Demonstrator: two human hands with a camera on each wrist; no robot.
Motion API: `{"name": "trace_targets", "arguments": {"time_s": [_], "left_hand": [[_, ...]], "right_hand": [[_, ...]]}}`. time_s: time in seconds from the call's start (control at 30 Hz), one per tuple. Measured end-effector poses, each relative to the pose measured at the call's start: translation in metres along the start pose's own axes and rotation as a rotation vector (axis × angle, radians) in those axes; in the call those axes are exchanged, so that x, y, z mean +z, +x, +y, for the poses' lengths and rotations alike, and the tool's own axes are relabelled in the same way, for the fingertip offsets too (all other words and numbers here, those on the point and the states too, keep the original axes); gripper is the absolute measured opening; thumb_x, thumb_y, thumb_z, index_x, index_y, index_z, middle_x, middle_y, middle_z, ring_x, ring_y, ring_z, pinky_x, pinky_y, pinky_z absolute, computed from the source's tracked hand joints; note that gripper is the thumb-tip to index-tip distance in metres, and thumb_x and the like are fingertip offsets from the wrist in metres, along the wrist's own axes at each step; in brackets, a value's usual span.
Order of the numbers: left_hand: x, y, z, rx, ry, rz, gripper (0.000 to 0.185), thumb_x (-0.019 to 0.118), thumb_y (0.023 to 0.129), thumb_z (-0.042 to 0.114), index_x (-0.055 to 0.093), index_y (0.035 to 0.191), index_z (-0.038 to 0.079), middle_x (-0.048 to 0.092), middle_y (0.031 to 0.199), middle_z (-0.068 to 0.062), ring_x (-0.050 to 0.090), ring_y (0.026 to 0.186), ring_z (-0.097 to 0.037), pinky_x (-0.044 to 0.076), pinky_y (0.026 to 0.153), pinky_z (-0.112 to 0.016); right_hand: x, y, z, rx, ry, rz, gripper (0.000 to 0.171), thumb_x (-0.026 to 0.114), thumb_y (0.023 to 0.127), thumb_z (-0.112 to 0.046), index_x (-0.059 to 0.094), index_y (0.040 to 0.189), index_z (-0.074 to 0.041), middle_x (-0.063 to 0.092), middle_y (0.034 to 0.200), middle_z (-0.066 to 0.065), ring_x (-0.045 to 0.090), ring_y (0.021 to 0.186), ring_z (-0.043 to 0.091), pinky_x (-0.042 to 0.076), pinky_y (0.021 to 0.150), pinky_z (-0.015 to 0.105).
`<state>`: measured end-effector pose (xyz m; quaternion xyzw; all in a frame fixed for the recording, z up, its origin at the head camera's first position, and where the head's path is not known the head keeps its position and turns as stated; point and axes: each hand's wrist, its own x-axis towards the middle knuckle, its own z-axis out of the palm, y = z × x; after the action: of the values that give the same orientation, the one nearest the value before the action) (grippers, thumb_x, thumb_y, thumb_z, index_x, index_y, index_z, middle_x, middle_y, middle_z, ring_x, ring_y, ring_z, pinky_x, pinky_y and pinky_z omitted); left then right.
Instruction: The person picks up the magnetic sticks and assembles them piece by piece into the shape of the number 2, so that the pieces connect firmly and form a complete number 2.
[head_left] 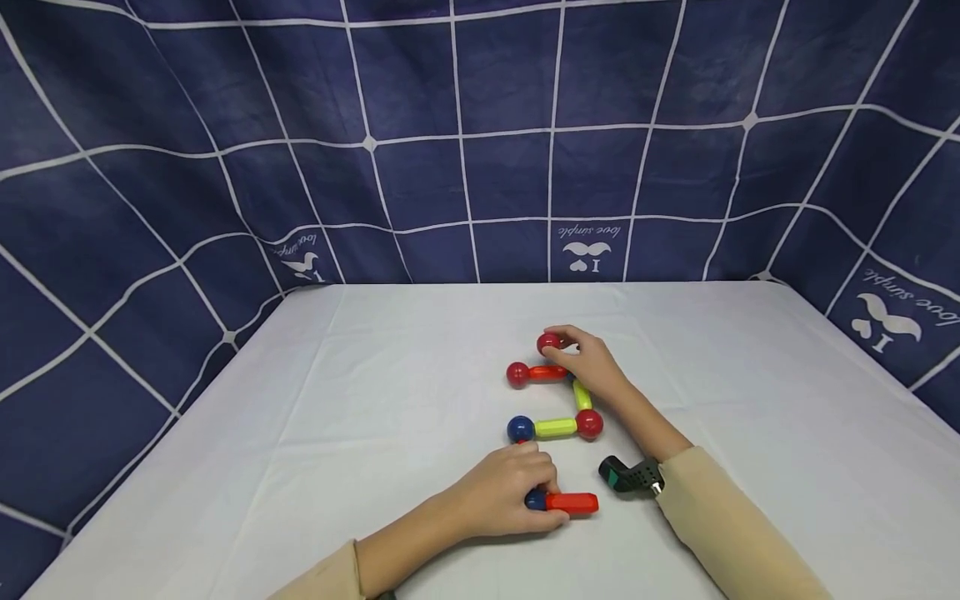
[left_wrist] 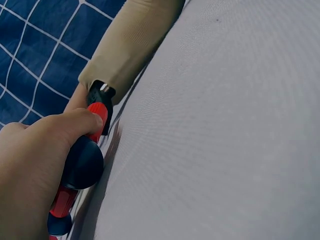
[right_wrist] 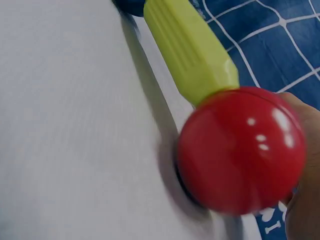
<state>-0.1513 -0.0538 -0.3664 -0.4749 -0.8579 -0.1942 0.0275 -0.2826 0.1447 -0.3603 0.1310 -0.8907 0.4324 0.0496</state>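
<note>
Left hand point(head_left: 506, 496) grips a red rod point(head_left: 572, 502); right hand point(head_left: 588, 360) pinches a red ball point(head_left: 548, 342)

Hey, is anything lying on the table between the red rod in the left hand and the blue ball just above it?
Nothing visible does. The left hand holds the red rod near the table's front, and only bare white tablecloth shows between it and the blue ball.

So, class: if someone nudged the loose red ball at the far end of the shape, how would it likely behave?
The red ball looks smooth, round and glossy, so it would probably roll freely on the flat white table. Its shiny surface may slip from a loose pinch; the right hand touches it with its fingertips. It seems hard, unlikely to squash.
</note>
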Motion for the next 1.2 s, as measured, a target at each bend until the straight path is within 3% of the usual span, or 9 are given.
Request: {"name": "trace_targets", "arguments": {"time_s": [0.2,0.47,0.73,0.9,1.07,1.2], "left_hand": [[0.0,0.001,0.0,-0.027,-0.026,-0.026,0.019,0.072,0.089,0.035,0.066,0.085,0.017,0.059,0.078,0.011,0.044,0.078,0.0,0.031,0.069,-0.007],[0.001,0.001,-0.001,-0.036,-0.03,-0.014,0.018,0.073,0.088,0.034,0.067,0.084,0.017,0.06,0.078,0.011,0.044,0.077,0.001,0.031,0.069,-0.008],[0.001,0.001,0.0,-0.06,-0.039,-0.031,0.019,0.072,0.089,0.035,0.068,0.085,0.018,0.059,0.077,0.012,0.043,0.078,0.001,0.032,0.069,-0.008],[0.001,0.001,-0.001,-0.054,-0.035,-0.025,0.019,0.072,0.089,0.036,0.068,0.086,0.018,0.059,0.077,0.012,0.044,0.078,0.001,0.032,0.07,-0.008],[0.001,0.001,-0.001,-0.048,-0.04,-0.026,0.018,0.072,0.089,0.035,0.068,0.086,0.017,0.059,0.078,0.011,0.044,0.078,0.001,0.032,0.07,-0.008],[0.001,0.001,-0.001,-0.052,-0.049,-0.028,0.018,0.072,0.089,0.035,0.068,0.086,0.017,0.058,0.077,0.011,0.044,0.077,0.001,0.032,0.069,-0.008]], "right_hand": [[-0.014,-0.017,-0.006,-0.068,-0.031,0.014,0.045,0.066,0.095,-0.022,0.058,0.135,-0.002,0.063,0.127,0.021,0.059,0.113,0.037,0.049,0.099,0.052],[-0.029,-0.058,-0.012,-0.149,-0.003,0.018,0.04,0.071,0.091,-0.011,0.062,0.128,-0.001,0.061,0.118,0.018,0.065,0.105,0.033,0.055,0.094,0.046],[-0.036,-0.102,-0.008,-0.208,0.013,-0.046,0.035,0.075,0.087,-0.01,0.062,0.118,-0.001,0.066,0.111,0.014,0.062,0.095,0.016,0.055,0.078,0.022],[-0.037,-0.121,-0.001,-0.222,0.034,-0.146,0.03,0.076,0.087,-0.014,0.063,0.113,-0.007,0.066,0.107,0.009,0.054,0.089,0.001,0.051,0.072,0.02],[-0.037,-0.128,0.008,-0.239,0.071,-0.319,0.026,0.075,0.088,-0.018,0.064,0.111,-0.013,0.06,0.111,0.008,0.05,0.095,0.0,0.05,0.073,0.019],[-0.039,-0.128,0.011,-0.201,0.116,-0.433,0.029,0.071,0.089,-0.017,0.06,0.116,-0.01,0.056,0.116,0.011,0.052,0.09,0.002,0.049,0.072,0.019]]}}
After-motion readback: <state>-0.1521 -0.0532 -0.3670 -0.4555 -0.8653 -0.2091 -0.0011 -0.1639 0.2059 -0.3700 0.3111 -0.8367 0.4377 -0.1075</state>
